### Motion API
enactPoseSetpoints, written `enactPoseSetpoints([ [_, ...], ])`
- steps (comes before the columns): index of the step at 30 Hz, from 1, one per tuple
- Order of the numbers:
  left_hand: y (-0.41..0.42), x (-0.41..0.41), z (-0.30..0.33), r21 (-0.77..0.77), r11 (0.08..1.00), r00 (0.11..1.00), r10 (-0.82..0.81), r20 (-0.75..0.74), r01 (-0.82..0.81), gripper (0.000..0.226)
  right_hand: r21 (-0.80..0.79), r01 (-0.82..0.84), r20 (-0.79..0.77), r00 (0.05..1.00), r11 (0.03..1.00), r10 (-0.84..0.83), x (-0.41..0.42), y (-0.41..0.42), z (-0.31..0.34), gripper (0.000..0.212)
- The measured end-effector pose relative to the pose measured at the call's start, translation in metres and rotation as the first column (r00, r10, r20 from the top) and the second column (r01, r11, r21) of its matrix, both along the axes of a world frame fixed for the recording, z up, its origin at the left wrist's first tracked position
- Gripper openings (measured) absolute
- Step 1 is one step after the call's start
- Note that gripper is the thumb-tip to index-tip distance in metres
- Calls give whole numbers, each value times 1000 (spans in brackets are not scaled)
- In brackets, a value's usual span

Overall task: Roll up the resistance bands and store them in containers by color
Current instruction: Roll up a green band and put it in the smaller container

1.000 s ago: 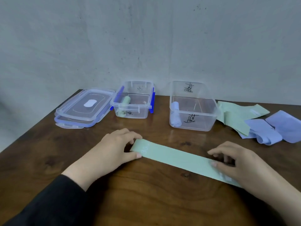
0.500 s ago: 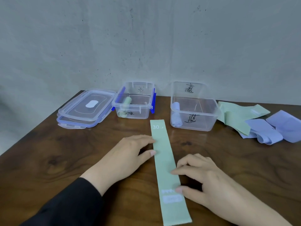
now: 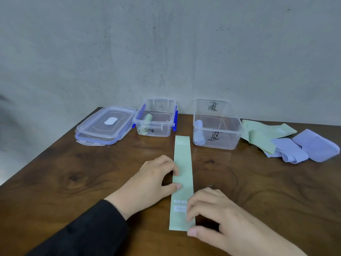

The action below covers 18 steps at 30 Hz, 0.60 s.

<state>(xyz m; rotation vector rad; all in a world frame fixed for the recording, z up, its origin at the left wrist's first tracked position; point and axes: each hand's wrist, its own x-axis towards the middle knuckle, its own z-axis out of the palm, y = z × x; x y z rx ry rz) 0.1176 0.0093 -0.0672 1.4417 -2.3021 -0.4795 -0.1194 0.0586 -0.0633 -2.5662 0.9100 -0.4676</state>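
Observation:
A pale green resistance band [image 3: 182, 169] marked "30 LB" lies flat on the wooden table [image 3: 73, 172], running straight away from me. My left hand [image 3: 153, 182] holds its left edge near the middle with thumb and fingertips. My right hand [image 3: 217, 217] grips the band's near end, fingers on top and thumb at the near corner. Behind, a clear container with blue clips [image 3: 156, 130] holds a rolled green band [image 3: 147, 120]. To its right, a taller clear container [image 3: 230, 133] holds a rolled lavender band [image 3: 199, 134].
Two clear lids [image 3: 105, 124] are stacked at the back left. Loose green bands [image 3: 262, 132] and lavender bands [image 3: 313, 146] lie in a heap at the back right. A grey wall rises right behind the table; the table's left edge runs diagonally.
The green band turned from lying across the table to pointing away from me. My right hand slid down to its near end; my left hand shifted along its left edge.

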Motion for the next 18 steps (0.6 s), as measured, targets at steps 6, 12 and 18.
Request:
enactPoseSetpoints([
  [6, 36, 0, 3, -58, 984, 986, -168, 4, 168, 17, 16, 43, -18, 999, 999, -43, 3, 11, -2, 16],
  [12, 59, 5, 5, -54, 953, 955, -297, 21, 298, 19, 50, 96, 17, 995, 994, -97, 8, 16, -3, 8],
  [18, 61, 4, 7, 7, 958, 957, -286, 50, 286, 12, 129, 123, 53, 990, 984, -130, 8, 16, -4, 11],
])
